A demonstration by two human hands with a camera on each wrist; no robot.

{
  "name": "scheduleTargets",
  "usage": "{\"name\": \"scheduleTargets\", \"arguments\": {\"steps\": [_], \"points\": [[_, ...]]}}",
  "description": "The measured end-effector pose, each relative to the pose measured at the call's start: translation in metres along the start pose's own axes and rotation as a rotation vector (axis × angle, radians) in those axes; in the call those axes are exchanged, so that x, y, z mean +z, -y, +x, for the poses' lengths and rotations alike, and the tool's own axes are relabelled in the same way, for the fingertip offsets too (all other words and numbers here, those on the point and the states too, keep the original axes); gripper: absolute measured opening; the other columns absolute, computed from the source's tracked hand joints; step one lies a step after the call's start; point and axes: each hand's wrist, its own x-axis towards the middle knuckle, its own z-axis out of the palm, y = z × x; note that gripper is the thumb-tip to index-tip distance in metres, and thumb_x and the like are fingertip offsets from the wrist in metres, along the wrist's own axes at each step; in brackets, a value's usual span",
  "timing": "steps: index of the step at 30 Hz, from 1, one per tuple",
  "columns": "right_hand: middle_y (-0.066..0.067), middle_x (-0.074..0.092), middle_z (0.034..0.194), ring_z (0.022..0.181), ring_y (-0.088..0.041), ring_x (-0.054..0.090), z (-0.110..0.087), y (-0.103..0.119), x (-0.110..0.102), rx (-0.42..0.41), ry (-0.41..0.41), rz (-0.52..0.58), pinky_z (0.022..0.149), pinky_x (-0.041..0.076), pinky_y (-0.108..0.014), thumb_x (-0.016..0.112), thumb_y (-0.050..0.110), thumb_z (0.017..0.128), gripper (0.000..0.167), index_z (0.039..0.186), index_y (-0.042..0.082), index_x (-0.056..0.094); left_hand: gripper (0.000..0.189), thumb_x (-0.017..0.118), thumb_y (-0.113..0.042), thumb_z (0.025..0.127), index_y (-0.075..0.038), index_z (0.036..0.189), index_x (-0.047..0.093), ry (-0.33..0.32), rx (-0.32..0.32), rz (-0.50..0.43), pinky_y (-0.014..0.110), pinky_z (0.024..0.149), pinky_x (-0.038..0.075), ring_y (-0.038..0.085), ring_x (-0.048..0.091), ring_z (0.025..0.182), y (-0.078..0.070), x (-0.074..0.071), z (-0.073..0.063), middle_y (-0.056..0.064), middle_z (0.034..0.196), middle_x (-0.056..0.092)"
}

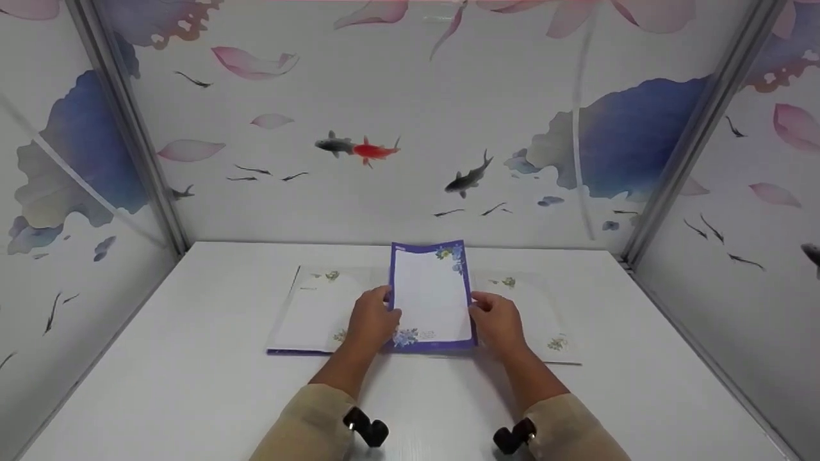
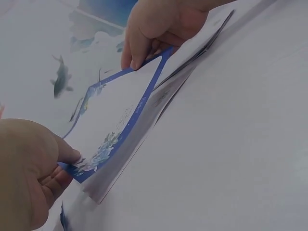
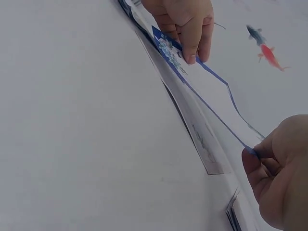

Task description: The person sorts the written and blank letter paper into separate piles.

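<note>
A white sheet of paper [image 1: 430,298] with a purple border and blue flowers at two corners is held up between both hands. My left hand [image 1: 373,317] pinches its left edge, thumb on the printed face, as the left wrist view also shows at the sheet's flowered corner [image 2: 103,151]. On the opposite edge, my right hand [image 1: 500,320] pinches the border between thumb and fingers. Under the sheet lies an open booklet [image 1: 311,314] with white pages and small floral prints; its middle is hidden by the sheet.
The booklet rests on a white table [image 1: 192,384]. Behind the table stands a white panel [image 1: 384,205] printed with fish, petals and blue leaves; similar panels flank both sides, joined by metal posts [image 1: 122,115].
</note>
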Motion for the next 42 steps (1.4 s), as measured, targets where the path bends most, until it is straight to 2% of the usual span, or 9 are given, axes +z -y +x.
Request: {"name": "scheduleTargets", "arguments": {"steps": [6, 9, 13, 16, 18, 25, 32, 38, 42], "points": [[-0.009, 0.062, 0.152, 0.143, -0.029, 0.057, 0.009, -0.004, -0.023, 0.036, -0.028, 0.021, 0.121, 0.05, -0.047, 0.058, 0.023, 0.11, 0.041, 0.151, 0.021, 0.062, 0.052, 0.073, -0.013, 0.098, -0.006, 0.148, 0.061, 0.003, 0.008, -0.099, 0.044, 0.111, 0.056, 0.027, 0.068, 0.124, -0.015, 0.013, -0.001, 0.012, 0.136, 0.069], [-0.01, 0.059, 0.156, 0.147, -0.03, 0.054, 0.011, -0.01, -0.039, 0.047, -0.045, 0.027, 0.122, 0.048, -0.048, 0.057, 0.025, 0.111, 0.042, 0.152, 0.021, 0.061, 0.053, 0.071, -0.014, 0.1, -0.008, 0.151, 0.058, 0.025, 0.017, -0.134, 0.041, 0.103, 0.06, 0.022, 0.07, 0.115, -0.024, 0.025, -0.004, 0.011, 0.138, 0.067], [-0.013, 0.054, 0.161, 0.149, -0.033, 0.052, 0.012, -0.02, -0.06, 0.055, -0.055, 0.111, 0.123, 0.048, -0.047, 0.055, 0.021, 0.112, 0.042, 0.154, 0.017, 0.059, 0.052, 0.07, -0.01, 0.099, -0.009, 0.15, 0.06, 0.046, 0.053, -0.149, 0.036, 0.095, 0.063, 0.017, 0.07, 0.108, -0.035, 0.043, -0.009, 0.01, 0.138, 0.067], [-0.014, 0.054, 0.161, 0.149, -0.033, 0.053, 0.014, -0.024, -0.073, 0.068, -0.054, 0.163, 0.122, 0.048, -0.046, 0.054, 0.02, 0.113, 0.042, 0.155, 0.015, 0.058, 0.051, 0.069, -0.006, 0.098, -0.009, 0.148, 0.062, 0.054, 0.075, -0.155, 0.035, 0.095, 0.063, 0.017, 0.07, 0.108, -0.044, 0.056, -0.013, 0.01, 0.135, 0.068], [-0.014, 0.054, 0.161, 0.149, -0.033, 0.053, 0.016, -0.026, -0.08, 0.079, -0.055, 0.16, 0.123, 0.048, -0.046, 0.054, 0.021, 0.113, 0.042, 0.155, 0.016, 0.058, 0.05, 0.068, -0.006, 0.098, -0.009, 0.148, 0.062, 0.069, 0.073, -0.164, 0.035, 0.095, 0.063, 0.017, 0.071, 0.109, -0.05, 0.063, -0.015, 0.009, 0.133, 0.069], [-0.014, 0.051, 0.165, 0.154, -0.034, 0.049, 0.02, -0.033, -0.101, 0.116, -0.058, 0.128, 0.125, 0.045, -0.048, 0.054, 0.025, 0.113, 0.044, 0.156, 0.017, 0.057, 0.05, 0.069, -0.01, 0.101, -0.016, 0.15, 0.061, 0.122, 0.006, -0.199, 0.033, 0.097, 0.063, 0.014, 0.07, 0.111, -0.068, 0.081, -0.022, 0.004, 0.132, 0.07], [-0.014, 0.047, 0.167, 0.157, -0.034, 0.044, 0.015, -0.048, -0.124, 0.133, -0.038, 0.105, 0.128, 0.042, -0.049, 0.053, 0.027, 0.113, 0.046, 0.158, 0.016, 0.054, 0.052, 0.07, -0.012, 0.101, -0.019, 0.152, 0.06, 0.153, -0.02, -0.215, 0.032, 0.098, 0.061, 0.01, 0.068, 0.11, -0.078, 0.093, -0.027, 0.001, 0.136, 0.068], [-0.019, 0.045, 0.168, 0.156, -0.036, 0.044, 0.011, -0.06, -0.139, 0.127, -0.029, 0.118, 0.128, 0.041, -0.049, 0.052, 0.024, 0.114, 0.048, 0.159, 0.011, 0.051, 0.052, 0.073, -0.013, 0.1, -0.021, 0.15, 0.062, 0.181, -0.038, -0.224, 0.03, 0.095, 0.062, 0.009, 0.067, 0.104, -0.083, 0.101, -0.03, -0.002, 0.127, 0.07], [-0.02, 0.046, 0.167, 0.154, -0.036, 0.047, 0.012, -0.066, -0.145, 0.117, -0.039, 0.114, 0.127, 0.042, -0.049, 0.053, 0.023, 0.113, 0.048, 0.159, 0.01, 0.051, 0.051, 0.074, -0.009, 0.098, -0.015, 0.147, 0.064, 0.206, 0.034, -0.237, 0.028, 0.092, 0.063, 0.012, 0.072, 0.106, -0.08, 0.105, -0.034, 0.003, 0.127, 0.072]]}}
